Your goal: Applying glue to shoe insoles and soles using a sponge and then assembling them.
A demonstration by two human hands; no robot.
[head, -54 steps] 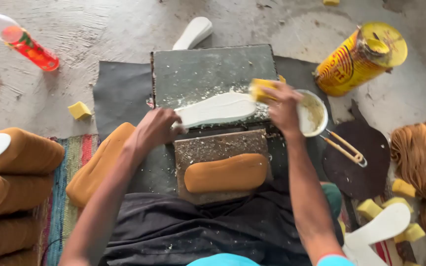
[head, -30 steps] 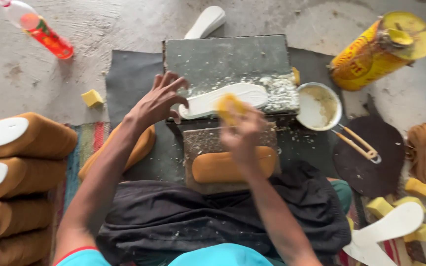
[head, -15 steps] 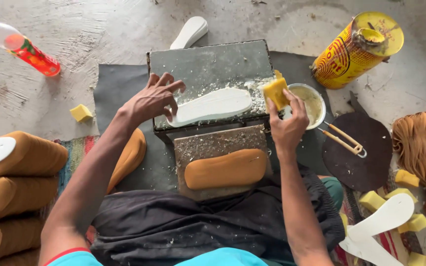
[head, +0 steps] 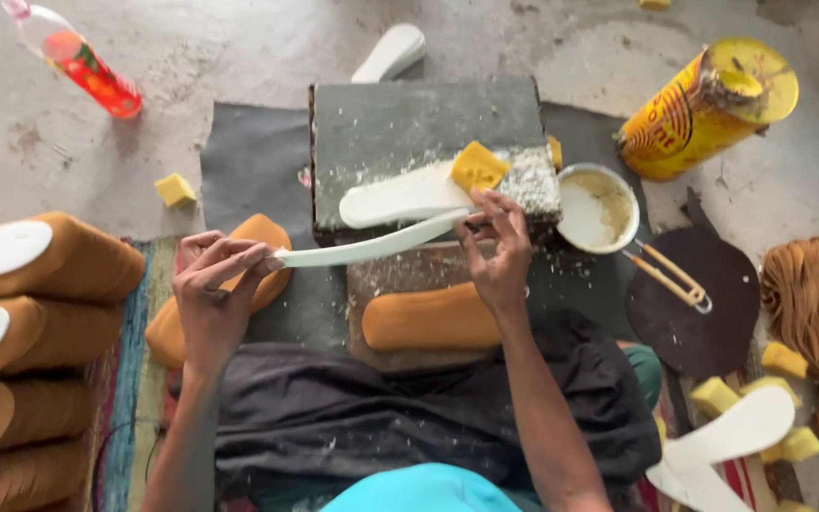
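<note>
White insole (head: pixel 372 250) | spans both hands | left hand (head: pixel 212 299) grip pinches heel end | right hand (head: pixel 497 258) pinches other end

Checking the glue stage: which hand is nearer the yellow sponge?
Right. The right hand sits just below the sponge; the left hand is far off, holding the sole's other end.

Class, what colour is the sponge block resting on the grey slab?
Yellow: the sponge block shows best in the head view.

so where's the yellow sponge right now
In the head view the yellow sponge sits on the grey block, right of centre, on the end of a white insole, just above the right hand and left of the glue bowl.
</note>
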